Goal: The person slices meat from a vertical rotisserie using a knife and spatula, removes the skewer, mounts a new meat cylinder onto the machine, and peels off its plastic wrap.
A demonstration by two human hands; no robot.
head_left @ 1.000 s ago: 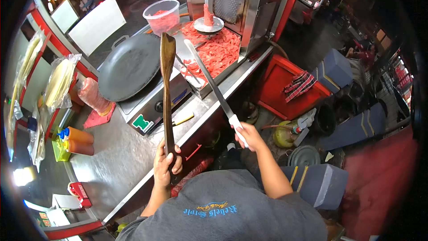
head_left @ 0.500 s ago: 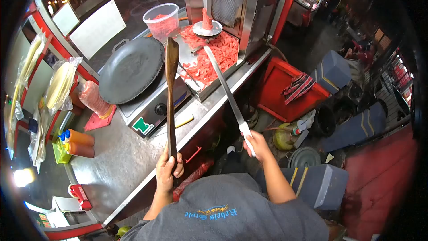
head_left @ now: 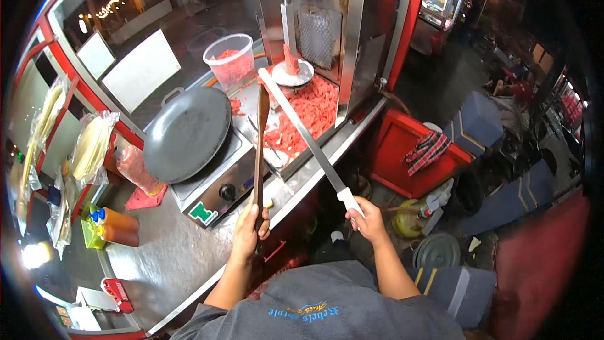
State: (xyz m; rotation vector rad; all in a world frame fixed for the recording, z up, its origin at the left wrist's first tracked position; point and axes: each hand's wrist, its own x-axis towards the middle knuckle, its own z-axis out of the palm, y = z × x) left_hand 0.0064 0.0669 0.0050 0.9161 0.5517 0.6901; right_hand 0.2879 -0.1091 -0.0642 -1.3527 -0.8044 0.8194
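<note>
My left hand (head_left: 250, 226) is closed round the handle of a long wooden spatula (head_left: 259, 145), which points up with its tip over the meat tray. In my right hand (head_left: 367, 219) is the white handle of a long knife (head_left: 308, 138); its blade slants up and left, the tip just above the spatula's tip. Thin red meat slices (head_left: 308, 110) lie in the metal tray beyond. Over them stands a vertical spit with a round plate (head_left: 293, 74) and a small piece of meat (head_left: 290, 60) on it.
Left of the tray, a black pan (head_left: 187, 133) sits on a stove (head_left: 228, 192). Behind is a clear tub (head_left: 229, 60) of red meat. Sauce bottles (head_left: 118, 226) and bagged flatbreads (head_left: 91, 148) are at the left. A red box (head_left: 409, 157) with a checked cloth (head_left: 428, 151) is at the right.
Both hands have shifted, the spatula to the right and the knife tip to the left, so the tips are now close together. The view has tilted up slightly. More bare tray shows at its left.
</note>
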